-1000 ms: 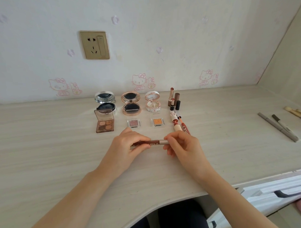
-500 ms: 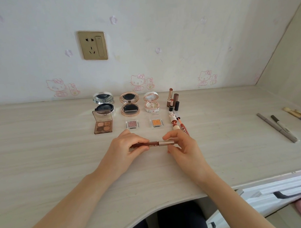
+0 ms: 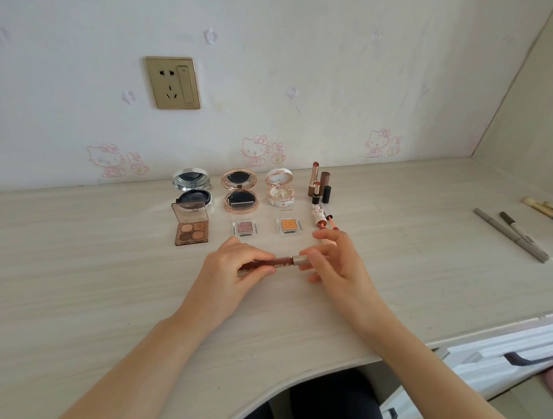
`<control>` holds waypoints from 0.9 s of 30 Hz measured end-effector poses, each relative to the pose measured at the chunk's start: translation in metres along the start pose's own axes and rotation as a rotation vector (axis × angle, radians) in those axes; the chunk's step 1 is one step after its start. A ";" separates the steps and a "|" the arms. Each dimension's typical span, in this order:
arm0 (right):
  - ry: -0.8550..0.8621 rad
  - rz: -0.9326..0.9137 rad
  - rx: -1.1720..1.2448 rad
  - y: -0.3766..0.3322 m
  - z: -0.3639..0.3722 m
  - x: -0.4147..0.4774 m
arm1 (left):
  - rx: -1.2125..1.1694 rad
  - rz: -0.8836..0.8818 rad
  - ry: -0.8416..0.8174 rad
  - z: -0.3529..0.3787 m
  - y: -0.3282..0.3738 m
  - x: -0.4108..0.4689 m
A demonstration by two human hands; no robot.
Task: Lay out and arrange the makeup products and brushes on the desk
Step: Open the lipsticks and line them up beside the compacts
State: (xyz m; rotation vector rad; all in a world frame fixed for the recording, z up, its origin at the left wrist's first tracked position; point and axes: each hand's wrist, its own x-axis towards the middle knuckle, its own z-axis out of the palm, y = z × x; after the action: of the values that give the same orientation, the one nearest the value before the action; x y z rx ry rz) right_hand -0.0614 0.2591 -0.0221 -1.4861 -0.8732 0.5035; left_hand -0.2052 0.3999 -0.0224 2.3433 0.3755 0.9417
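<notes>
Near the middle of the surface, just in front of the laid-out rows, a tube lies level, left to right, between both hands; whether it touches the wood I cannot tell. The left hand has its fingers curled round the dark brown barrel, thumb beneath; the right hand pinches the silver cap end, one finger lifted clear.

The tube looks light, stiff and smooth; I judge it slick and round enough to roll once set down; the cap may twist or pull free, so the barrel at mid-length seems the safer hold, not the cap alone.

Room is tight behind: two wands lie just beyond the right fingers, near the lipsticks standing upright; three open compacts and a palette have raised lids that a careless knuckle could tip; two small pans sit between the compacts and the hands. Open wood lies to the left of the palette and to the right of the wands; pencils and brushes rest well apart at the far right. The front edge curves in toward the lap; a rolling tube could drop there, or toward the drawer below right.
</notes>
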 end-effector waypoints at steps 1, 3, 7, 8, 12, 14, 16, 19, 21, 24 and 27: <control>0.003 0.009 -0.014 -0.001 0.001 0.000 | -0.001 0.000 0.003 0.000 0.001 0.000; -0.010 0.014 -0.081 0.000 0.001 0.000 | -0.001 0.003 0.006 0.000 0.002 0.000; -0.001 -0.025 -0.086 0.000 -0.001 -0.001 | 0.008 -0.033 -0.003 0.000 0.001 -0.001; 0.005 -0.042 -0.083 0.000 -0.001 -0.001 | 0.011 -0.046 0.001 -0.001 0.001 -0.001; 0.030 -0.102 -0.072 -0.003 -0.001 -0.002 | 0.001 -0.075 0.007 -0.002 0.002 -0.002; 0.048 -0.105 -0.059 -0.005 -0.003 -0.002 | -0.015 -0.081 -0.001 -0.001 0.005 -0.002; 0.085 -0.098 -0.038 -0.009 -0.007 0.000 | -0.030 -0.073 -0.008 0.000 0.008 -0.002; 0.133 -0.072 -0.013 -0.016 -0.020 0.004 | -0.095 -0.119 -0.008 0.005 0.016 -0.003; 0.157 -0.050 -0.008 -0.022 -0.031 0.008 | -0.142 -0.153 -0.033 0.010 0.023 -0.004; 0.207 -0.027 -0.078 -0.027 -0.049 0.016 | -0.155 -0.116 -0.117 0.020 0.033 -0.003; 0.212 -0.014 -0.157 -0.032 -0.066 0.026 | -0.111 -0.057 -0.234 0.029 0.045 0.000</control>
State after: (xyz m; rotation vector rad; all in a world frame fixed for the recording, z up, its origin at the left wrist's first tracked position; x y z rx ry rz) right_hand -0.0025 0.2350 0.0228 -1.6416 -0.7685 0.2653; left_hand -0.1827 0.3524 -0.0121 2.2960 0.2860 0.6356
